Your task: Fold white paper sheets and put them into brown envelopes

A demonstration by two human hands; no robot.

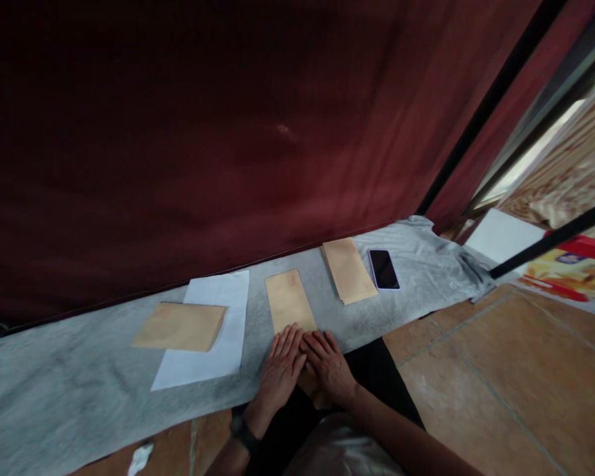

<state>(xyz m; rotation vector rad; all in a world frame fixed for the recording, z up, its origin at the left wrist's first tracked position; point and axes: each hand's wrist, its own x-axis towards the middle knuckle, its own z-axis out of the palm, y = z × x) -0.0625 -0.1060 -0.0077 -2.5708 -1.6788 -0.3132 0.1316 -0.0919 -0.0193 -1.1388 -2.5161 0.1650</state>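
Note:
A brown paper envelope (290, 297) lies lengthwise on the grey cloth, its near end under my hands. My left hand (283, 363) rests flat on it with the fingers stretched out. Beside it, my right hand (330, 363) presses down with extended fingers, its fingertips close to the left hand. To the left, several brown envelopes (181, 326) lie stacked across white paper sheets (233, 330). Another pile of brown envelopes (350, 271) sits to the right, next to a phone (384, 270) with a dark screen.
The narrow bench is covered by a wrinkled grey cloth (79, 383). A dark red curtain (228, 132) hangs along its far edge. Black poles (490, 109) stand at the right, near a printed cardboard box (575, 264). A crumpled white tissue (140, 457) lies on the tiled floor.

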